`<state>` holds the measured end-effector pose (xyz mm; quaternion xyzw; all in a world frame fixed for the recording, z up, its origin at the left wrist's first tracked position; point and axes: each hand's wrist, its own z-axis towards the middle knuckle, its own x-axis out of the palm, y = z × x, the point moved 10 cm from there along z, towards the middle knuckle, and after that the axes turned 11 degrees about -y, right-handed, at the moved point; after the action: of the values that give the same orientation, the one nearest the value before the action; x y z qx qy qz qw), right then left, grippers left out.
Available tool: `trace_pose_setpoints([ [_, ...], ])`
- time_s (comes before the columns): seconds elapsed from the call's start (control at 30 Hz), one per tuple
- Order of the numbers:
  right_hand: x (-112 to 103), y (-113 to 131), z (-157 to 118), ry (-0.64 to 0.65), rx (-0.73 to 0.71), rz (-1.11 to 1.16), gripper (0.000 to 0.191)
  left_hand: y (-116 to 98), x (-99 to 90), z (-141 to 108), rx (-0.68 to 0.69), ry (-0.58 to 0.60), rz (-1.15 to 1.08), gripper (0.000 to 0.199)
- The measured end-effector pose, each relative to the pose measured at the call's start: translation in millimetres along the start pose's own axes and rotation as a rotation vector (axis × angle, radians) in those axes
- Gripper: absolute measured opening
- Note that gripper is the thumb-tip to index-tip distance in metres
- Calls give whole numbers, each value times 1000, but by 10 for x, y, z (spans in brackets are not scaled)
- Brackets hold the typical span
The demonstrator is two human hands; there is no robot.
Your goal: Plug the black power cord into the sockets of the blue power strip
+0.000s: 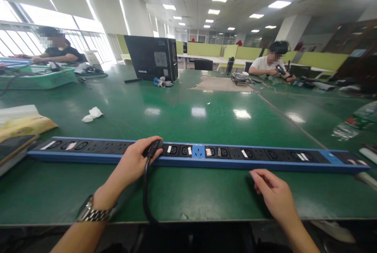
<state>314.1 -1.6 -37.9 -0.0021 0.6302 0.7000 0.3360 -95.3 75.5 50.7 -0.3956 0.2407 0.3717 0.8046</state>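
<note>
A long blue and black power strip (176,162) with many sockets lies across the green table in front of me. My left hand (136,159), with a metal watch on its wrist, is closed around a black power plug (152,148). The plug is at the strip's sockets, left of the middle; whether it sits in one I cannot tell. Its black cord (145,190) hangs down over the table's front edge. My right hand (273,192) is just in front of the strip, right of the middle, with fingers curled and nothing visible in them.
A black computer case (151,57) stands on the green table (182,115), a blue-white glove before it. Crumpled tissue (92,114) lies left; a green basket (59,76) sits farther back. A plastic bottle (357,119) lies right. Two people sit at the far sides.
</note>
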Motion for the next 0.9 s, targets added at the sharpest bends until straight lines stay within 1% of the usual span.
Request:
trace_pose_setpoints([
  [0.1,-7,-14,-9,-1,17,0,41,18,-14,23,11,17,7,46],
  [0.2,-4,-15,-12,-2,25,-8,41,-60,21,17,56,36,27,44],
  [0.23,-2,-13,-11,-3,23,-10,41,-79,29,6,54,26,22,43],
  [0.33,13,7,-2,0,7,-15,40,-51,5,-51,-34,-63,-9,42],
  [0.43,28,36,6,4,-12,-21,39,-7,-70,-111,-130,-166,-55,40],
  [0.53,24,52,7,-5,-15,-30,39,-97,-222,-79,-155,-305,-167,38],
  [0.57,23,53,5,-6,-13,-35,39,-174,-226,-45,-144,-315,-195,37],
  [0.6,23,51,2,-7,-10,-41,39,-277,-187,-4,-122,-295,-211,35],
  [0.63,25,48,-1,-5,-8,-49,39,-409,-90,39,-84,-238,-220,33],
  [0.67,27,45,-4,-4,-7,-55,38,-552,36,73,-41,-172,-232,31],
  [0.73,19,37,-9,-11,-7,-63,38,-819,285,107,40,-91,-225,29],
  [0.77,13,31,-11,-17,-6,-62,39,-916,410,112,62,-63,-207,28],
  [0.83,4,18,-14,-24,-4,-56,40,-1027,614,107,71,-34,-146,27],
  [0.9,0,4,-13,-23,-1,-50,40,-1058,732,90,66,-30,-87,26],
])
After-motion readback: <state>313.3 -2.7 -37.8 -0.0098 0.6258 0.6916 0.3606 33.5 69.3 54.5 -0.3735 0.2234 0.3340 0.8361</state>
